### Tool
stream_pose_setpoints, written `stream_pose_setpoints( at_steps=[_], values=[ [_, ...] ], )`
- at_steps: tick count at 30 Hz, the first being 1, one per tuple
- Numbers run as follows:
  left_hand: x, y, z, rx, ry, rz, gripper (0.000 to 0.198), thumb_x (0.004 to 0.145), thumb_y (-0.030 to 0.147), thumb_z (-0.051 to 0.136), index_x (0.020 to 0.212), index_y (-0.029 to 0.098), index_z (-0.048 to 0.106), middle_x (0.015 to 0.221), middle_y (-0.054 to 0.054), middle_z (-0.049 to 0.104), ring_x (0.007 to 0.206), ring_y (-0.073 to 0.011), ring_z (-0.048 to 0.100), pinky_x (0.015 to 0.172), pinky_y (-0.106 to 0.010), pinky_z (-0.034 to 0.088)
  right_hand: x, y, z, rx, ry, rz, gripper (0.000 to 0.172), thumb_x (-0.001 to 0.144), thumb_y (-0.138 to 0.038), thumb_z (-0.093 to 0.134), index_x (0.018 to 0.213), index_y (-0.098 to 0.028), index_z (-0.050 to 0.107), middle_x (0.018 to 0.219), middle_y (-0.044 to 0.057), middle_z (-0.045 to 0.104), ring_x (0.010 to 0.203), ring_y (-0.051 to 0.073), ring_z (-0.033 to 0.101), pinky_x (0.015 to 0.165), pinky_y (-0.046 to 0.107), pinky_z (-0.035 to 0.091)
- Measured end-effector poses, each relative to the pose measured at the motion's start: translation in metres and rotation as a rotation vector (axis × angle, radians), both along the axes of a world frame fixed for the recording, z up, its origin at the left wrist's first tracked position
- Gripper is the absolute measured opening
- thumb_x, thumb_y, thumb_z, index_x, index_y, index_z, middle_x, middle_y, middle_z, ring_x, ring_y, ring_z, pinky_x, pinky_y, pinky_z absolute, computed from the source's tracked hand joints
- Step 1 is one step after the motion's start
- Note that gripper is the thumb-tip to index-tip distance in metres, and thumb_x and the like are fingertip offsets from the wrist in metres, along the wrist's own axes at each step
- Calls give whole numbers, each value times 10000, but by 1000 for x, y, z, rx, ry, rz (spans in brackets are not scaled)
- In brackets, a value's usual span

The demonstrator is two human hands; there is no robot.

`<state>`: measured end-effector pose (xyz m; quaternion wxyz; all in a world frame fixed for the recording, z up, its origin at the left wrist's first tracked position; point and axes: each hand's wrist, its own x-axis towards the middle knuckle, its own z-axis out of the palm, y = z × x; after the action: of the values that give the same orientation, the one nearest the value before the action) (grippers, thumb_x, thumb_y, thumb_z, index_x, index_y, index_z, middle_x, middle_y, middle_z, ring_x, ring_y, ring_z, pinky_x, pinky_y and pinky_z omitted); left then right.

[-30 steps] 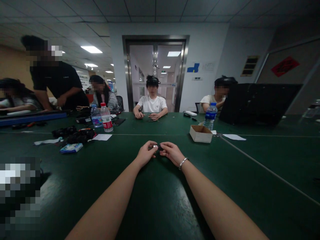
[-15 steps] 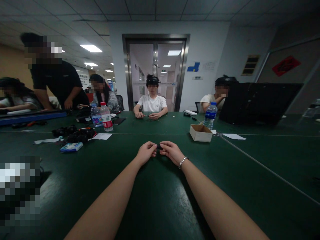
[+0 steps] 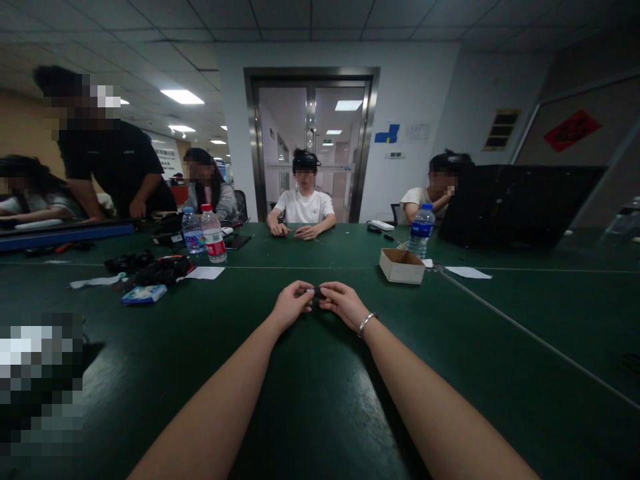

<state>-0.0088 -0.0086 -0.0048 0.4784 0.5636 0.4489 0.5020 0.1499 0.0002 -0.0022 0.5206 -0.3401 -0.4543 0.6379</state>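
Forearms (image 3: 215, 393) stretch forward from the lower edge, low over the green table (image 3: 320, 413), and slant inward until the two hands nearly meet. A silver bracelet (image 3: 367, 325) circles the right wrist. The left hand (image 3: 293, 307) curls inward, thumb on top, its fingertips pinched on one end of a small dark object (image 3: 318, 291); the right hand (image 3: 344, 301) mirrors it, thumb and forefinger closed on the other end. The object sits between the fingertips, just above the table, mostly hidden.

Left of the hands lies a blue-and-white packet (image 3: 144, 294), its print too small to read. To the right stands an open carton (image 3: 401, 268), and just behind it a blue-capped bottle (image 3: 421, 230) with white marks on a blue label. Farther left, a red-capped bottle (image 3: 213, 235) wears a red-and-white label, also unreadable, beside a second bottle (image 3: 193, 232).

Across the table sits a person in a white T-shirt (image 3: 307, 208). Beyond, a glass door (image 3: 285, 147) carries a band of tiny lettering, and a red diamond sign (image 3: 573, 131) bears dark writing too blurred to read.
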Motion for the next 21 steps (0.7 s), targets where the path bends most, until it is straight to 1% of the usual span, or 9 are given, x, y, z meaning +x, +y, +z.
stream_pose_setpoints(
  at_steps=[5, 8, 11, 13, 15, 17, 21],
  values=[
    [0, 6, -4, -32, -13, 17, 286, 716, 372, 670, 829, 120, 592, 726, -35, 559, 598, -88, 549, 496, -174, 485, -1, 1, -1, 1, -7, -1, 163, 677, -117, 729, 802, -118, 624, 703, 27, 602, 564, 99, 582, 555, 220, 549],
    [0, 7, -5, -59, 3, 12, 312, 724, 410, 653, 794, 114, 583, 703, -36, 565, 576, -81, 541, 495, -169, 479, -1, 1, -2, 1, -5, 1, 172, 674, -120, 732, 808, -116, 625, 709, 30, 605, 574, 102, 586, 559, 223, 549],
    [0, 6, -5, -54, 17, 16, 305, 738, 398, 641, 861, 125, 586, 820, -66, 585, 630, -95, 563, 514, -183, 496, 0, 1, -1, -4, -5, 3, 171, 680, -117, 726, 818, -112, 625, 681, 26, 600, 579, 108, 591, 566, 226, 548],
    [0, 5, -5, -13, 14, 8, 325, 720, 365, 667, 949, 150, 582, 953, -89, 573, 705, -118, 582, 537, -205, 516, 0, 2, -1, -11, -7, 2, 163, 684, -112, 720, 815, -112, 623, 657, 23, 594, 575, 113, 593, 565, 228, 547],
    [0, 2, -4, 29, 10, -13, 359, 698, 322, 693, 1001, 171, 575, 1040, -100, 548, 757, -132, 586, 555, -216, 526, 0, 2, -1, -11, 1, 3, 157, 684, -111, 719, 807, -114, 622, 667, 26, 599, 573, 111, 591, 563, 229, 547],
    [-1, 0, -2, 53, 8, -30, 350, 688, 283, 701, 997, 171, 579, 1057, -99, 544, 763, -127, 581, 560, -207, 522, 0, 2, -2, -7, 13, 5, 157, 680, -112, 722, 802, -118, 623, 697, 32, 608, 571, 106, 587, 563, 229, 548],
    [-1, -3, 1, 55, 7, -43, 290, 686, 240, 694, 946, 155, 597, 1012, -84, 554, 716, -101, 569, 553, -188, 507, 1, 2, -3, -1, 16, 8, 157, 685, -117, 718, 811, -115, 625, 701, 32, 610, 569, 103, 587, 560, 223, 547]
  ],
)
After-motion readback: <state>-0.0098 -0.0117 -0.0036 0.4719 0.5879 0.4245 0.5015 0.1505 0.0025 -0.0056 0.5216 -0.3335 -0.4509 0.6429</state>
